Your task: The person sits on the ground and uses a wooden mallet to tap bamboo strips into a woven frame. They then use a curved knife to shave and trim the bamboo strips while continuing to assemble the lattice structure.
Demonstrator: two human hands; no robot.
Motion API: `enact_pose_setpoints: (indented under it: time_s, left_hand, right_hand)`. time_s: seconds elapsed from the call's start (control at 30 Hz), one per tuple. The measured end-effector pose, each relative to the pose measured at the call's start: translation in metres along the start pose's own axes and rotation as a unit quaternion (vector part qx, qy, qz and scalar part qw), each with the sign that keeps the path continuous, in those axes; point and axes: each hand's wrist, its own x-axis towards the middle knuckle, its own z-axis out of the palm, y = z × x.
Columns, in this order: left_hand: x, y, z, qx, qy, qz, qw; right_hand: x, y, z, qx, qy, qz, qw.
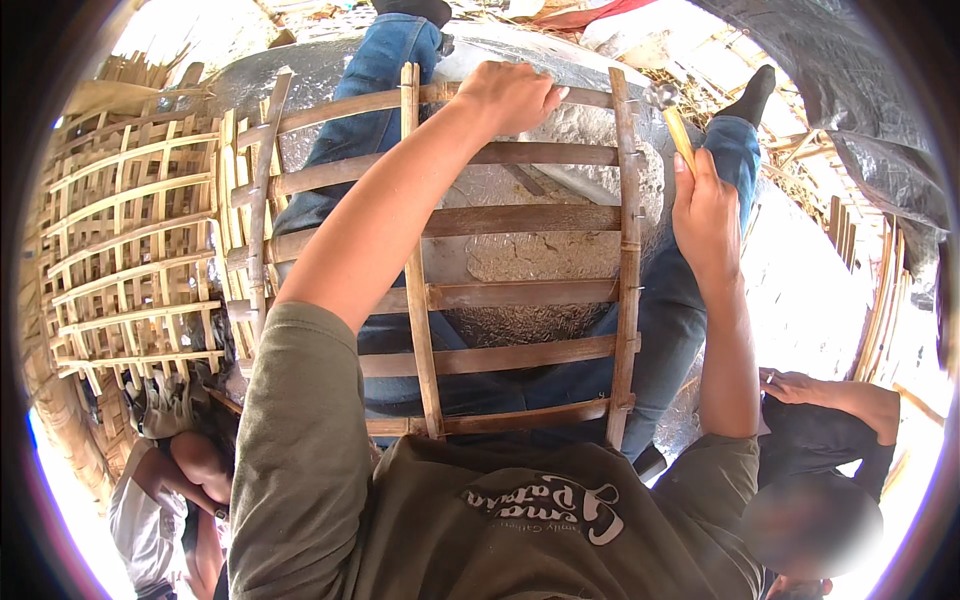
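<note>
The right hand [708, 215] is wrapped firmly around the handle of a hammer [680, 138], just beside the right rail [627, 225]; the left hand [508, 98] has its fingers curled at the top slat [588, 98], though I cannot tell whether they pinch anything. The slatted bamboo frame [530, 219] lies across the jeans [395, 50]. Steadying it, striking squarely and keeping fingers clear seems wise. Flat, brownish slats cross paler, narrow, knotty rails.

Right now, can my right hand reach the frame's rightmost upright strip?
Probably, with the hammer: your right hand holds it close beside the strip, nothing visible between them, though that grip isn't free.
</note>
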Motion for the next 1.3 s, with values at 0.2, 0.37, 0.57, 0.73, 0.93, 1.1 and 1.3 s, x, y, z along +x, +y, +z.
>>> enact_pose_setpoints:
  time_s: [0.2, 0.37, 0.57, 0.73, 0.93, 1.1, 1.3]
  left_hand:
    - [-0.003, 0.000, 0.008, -0.010, -0.014, -0.006, 1.000]
    - [0.006, 0.004, -0.007, -0.033, -0.022, -0.015, 0.999]
    - [0.007, 0.001, -0.004, -0.004, -0.004, -0.004, 1.000]
    - [0.008, 0.002, 0.016, -0.007, 0.008, -0.004, 1.000]
    - [0.000, 0.010, 0.023, -0.016, 0.001, -0.039, 0.999]
    - [-0.004, 0.000, 0.030, 0.016, 0.064, -0.020, 0.998]
    - [-0.010, 0.003, 0.032, 0.019, 0.029, -0.044, 0.998]
  right_hand:
    - [-0.004, 0.009, 0.001, 0.022, 0.014, -0.015, 1.000]
    - [-0.006, 0.009, -0.004, 0.024, 0.017, 0.008, 1.000]
    - [-0.008, 0.006, -0.012, 0.045, 0.039, 0.012, 0.998]
    - [-0.007, 0.015, -0.008, 0.033, 0.046, 0.005, 0.998]
    - [0.001, 0.019, -0.007, 0.012, 0.009, -0.001, 1.000]
    - [0.007, 0.017, -0.004, -0.001, 0.008, -0.028, 1.000]
    - [0.007, 0.013, 0.000, 0.008, -0.005, -0.008, 1.000]
